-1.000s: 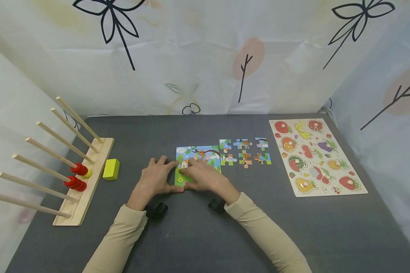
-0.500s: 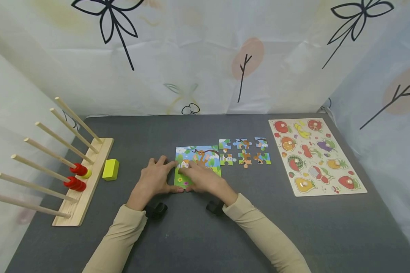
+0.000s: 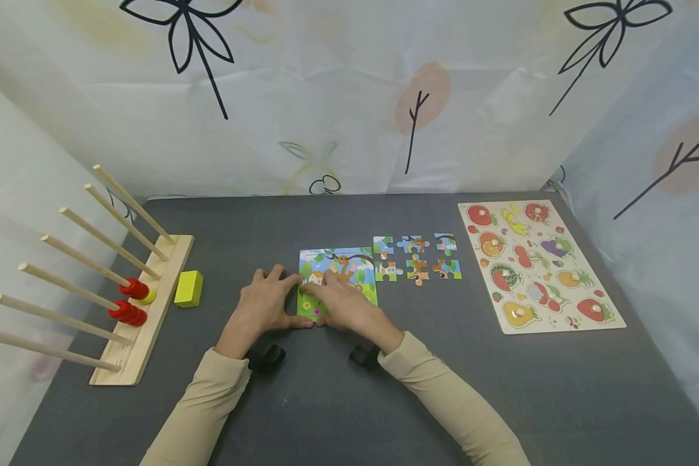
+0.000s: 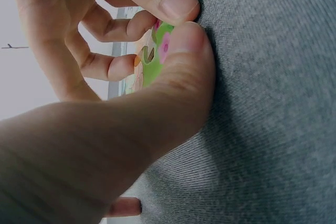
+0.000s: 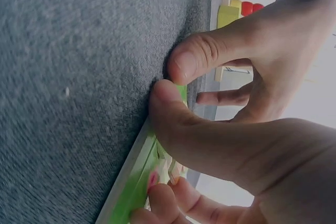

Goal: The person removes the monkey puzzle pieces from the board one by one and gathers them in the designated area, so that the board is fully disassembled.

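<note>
A green-and-blue jigsaw puzzle board (image 3: 361, 265) with a squirrel picture lies on the dark table. My left hand (image 3: 262, 304) is spread at its near left corner, thumb along the near edge and fingers at the left side. Over the lower half of the board bends my right hand (image 3: 349, 303), its thumb at the near edge beside the left thumb. In the right wrist view its curled fingertips (image 5: 181, 186) touch the edge of a puzzle piece (image 5: 172, 170); the hand covers most of it. Pink flowers show by the thumbs in the left wrist view.
Several loose jigsaw pieces (image 3: 413, 244) lie in two rows right of the board. A wooden fruit peg puzzle (image 3: 536, 272) lies farther right. At left stand a wooden peg rack (image 3: 157, 285) with red and yellow beads and a yellow block (image 3: 189, 288).
The right hand's fingertips shift slightly left over the board, and its wrist moves a little left. The left hand and the loose pieces stay put.
</note>
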Demonstrator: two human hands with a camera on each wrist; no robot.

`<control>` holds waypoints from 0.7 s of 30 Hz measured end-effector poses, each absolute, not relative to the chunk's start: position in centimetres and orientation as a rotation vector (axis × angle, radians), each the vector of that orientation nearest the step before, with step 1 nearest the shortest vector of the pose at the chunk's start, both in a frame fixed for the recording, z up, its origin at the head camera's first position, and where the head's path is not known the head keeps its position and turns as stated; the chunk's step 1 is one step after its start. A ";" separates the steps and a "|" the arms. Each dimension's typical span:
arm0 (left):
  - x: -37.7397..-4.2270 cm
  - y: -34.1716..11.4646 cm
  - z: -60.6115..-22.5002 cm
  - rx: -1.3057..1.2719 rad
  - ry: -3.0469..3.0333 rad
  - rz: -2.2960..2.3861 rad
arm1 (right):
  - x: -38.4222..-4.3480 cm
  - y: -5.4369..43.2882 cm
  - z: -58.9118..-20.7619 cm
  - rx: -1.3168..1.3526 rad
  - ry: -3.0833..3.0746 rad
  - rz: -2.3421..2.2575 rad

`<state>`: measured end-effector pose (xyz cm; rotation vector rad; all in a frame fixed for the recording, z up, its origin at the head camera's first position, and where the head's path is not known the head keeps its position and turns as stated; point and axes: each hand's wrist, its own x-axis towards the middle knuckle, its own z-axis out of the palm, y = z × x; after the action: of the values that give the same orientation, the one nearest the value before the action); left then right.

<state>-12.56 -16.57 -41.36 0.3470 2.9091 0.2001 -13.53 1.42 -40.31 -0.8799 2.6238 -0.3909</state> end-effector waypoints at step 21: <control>-12.4 -16.6 -41.1 0.350 2.914 0.195 | -12.7 1.1 -39.7 -0.909 2.759 -0.303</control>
<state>-12.42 -16.61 -41.11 0.3505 2.9140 0.1951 -12.73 1.08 -39.72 -0.9087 2.7592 -0.3027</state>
